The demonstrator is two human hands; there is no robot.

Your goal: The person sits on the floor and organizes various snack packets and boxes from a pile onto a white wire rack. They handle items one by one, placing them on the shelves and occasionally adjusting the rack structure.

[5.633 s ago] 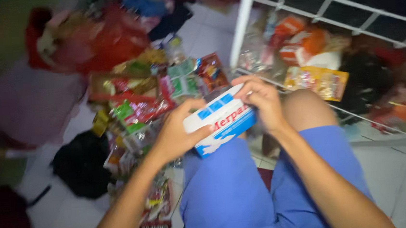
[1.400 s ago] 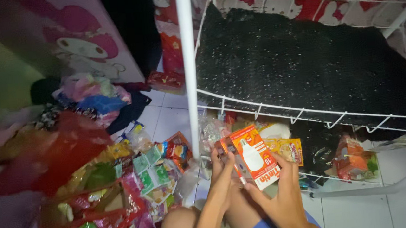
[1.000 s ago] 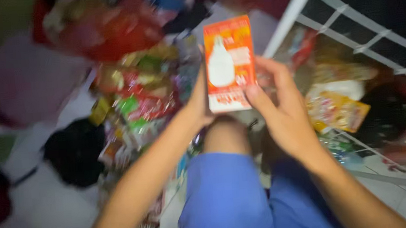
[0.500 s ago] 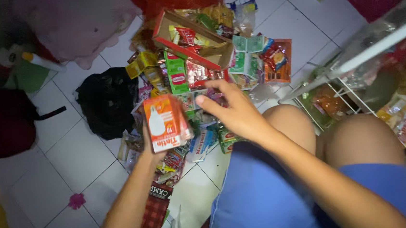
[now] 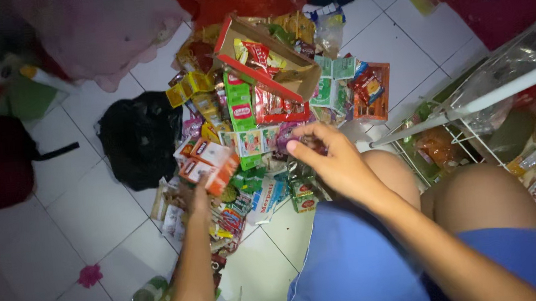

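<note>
The orange carton (image 5: pixel 207 165), held upright in the left hand (image 5: pixel 196 199) half a second ago, now lies tipped on its side on the heap of snack packets (image 5: pixel 258 106), so the put-down looks nearly finished. The left fingers rest against its lower edge, loosened rather than clamped (how far they have let go is hard to tell). The right hand (image 5: pixel 336 164), beside the carton on the far side from that hold, pinches a small purple packet (image 5: pixel 293 136) between its fingertips, near the wire rack (image 5: pixel 468 106).

Left hand (image 5: pixel 196 197) extended low, right hand (image 5: pixel 336 164) loosely curled.
</note>
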